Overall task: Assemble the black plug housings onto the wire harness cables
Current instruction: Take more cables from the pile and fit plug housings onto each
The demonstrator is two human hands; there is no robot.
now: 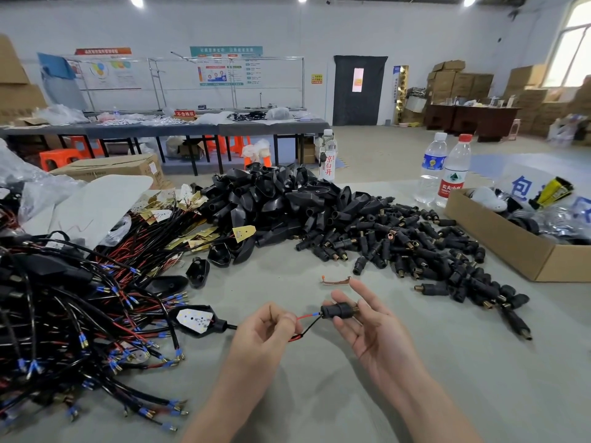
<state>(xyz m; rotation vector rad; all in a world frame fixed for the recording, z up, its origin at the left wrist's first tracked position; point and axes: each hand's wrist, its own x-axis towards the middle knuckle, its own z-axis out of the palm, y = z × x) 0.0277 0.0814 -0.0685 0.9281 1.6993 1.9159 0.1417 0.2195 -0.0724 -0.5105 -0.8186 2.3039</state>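
My right hand (371,327) pinches a black plug housing (339,310) with a brass threaded end, held above the grey table. A red wire and a black wire (306,326) run from the housing's left end into my left hand (267,330), which pinches them between thumb and fingers. The cable leads left to a black lamp shell with a white LED board (195,320) lying on the table. A heap of loose black plug housings (415,251) lies at the right, and larger black shells (278,199) are piled behind.
A tangle of wire harness cables (73,314) with blue terminals covers the left. A cardboard box (518,241) stands at right. Water bottles (452,171) stand beyond the heap. A small copper strip (335,280) lies just beyond my hands.
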